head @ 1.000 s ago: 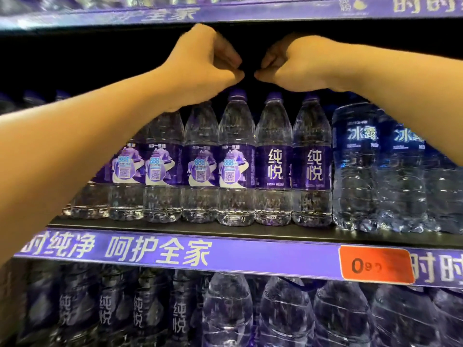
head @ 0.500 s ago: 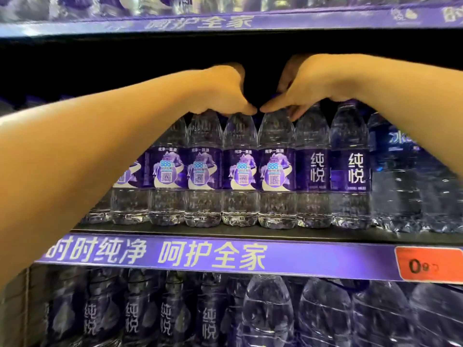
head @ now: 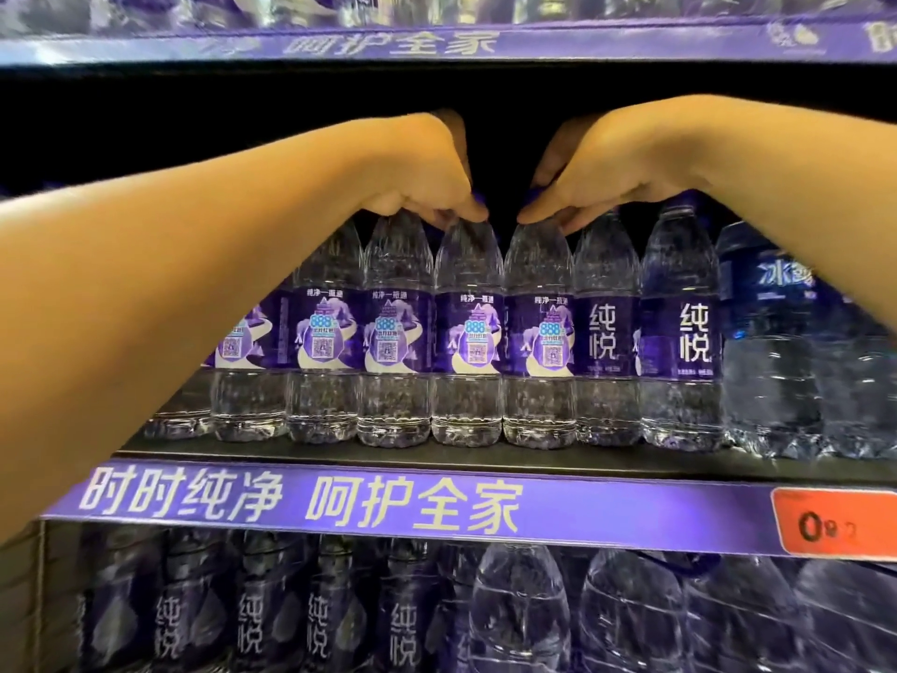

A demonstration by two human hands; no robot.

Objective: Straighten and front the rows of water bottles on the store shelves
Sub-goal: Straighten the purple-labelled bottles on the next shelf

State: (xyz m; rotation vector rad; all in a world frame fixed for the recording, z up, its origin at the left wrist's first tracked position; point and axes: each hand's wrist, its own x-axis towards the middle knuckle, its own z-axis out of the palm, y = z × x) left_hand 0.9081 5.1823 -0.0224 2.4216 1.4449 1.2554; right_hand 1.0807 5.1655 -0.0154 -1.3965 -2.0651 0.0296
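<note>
A row of clear water bottles with purple labels stands along the front of the middle shelf. My left hand is closed over the cap of one bottle near the middle of the row. My right hand grips the cap of the neighbouring bottle to its right. Both caps are mostly hidden under my fingers. These two bottles show QR-code label sides, as do the bottles to their left. The two bottles to the right show white brand characters.
Larger blue-labelled bottles stand at the right of the same shelf. An orange price tag sits on the purple shelf strip. Below are more purple-labelled bottles and big jugs. The upper shelf edge hangs close above my hands.
Both hands came down from the dark gap above the row onto two neighbouring bottle caps and closed on them. The view shifted left, so the row sits further right.
</note>
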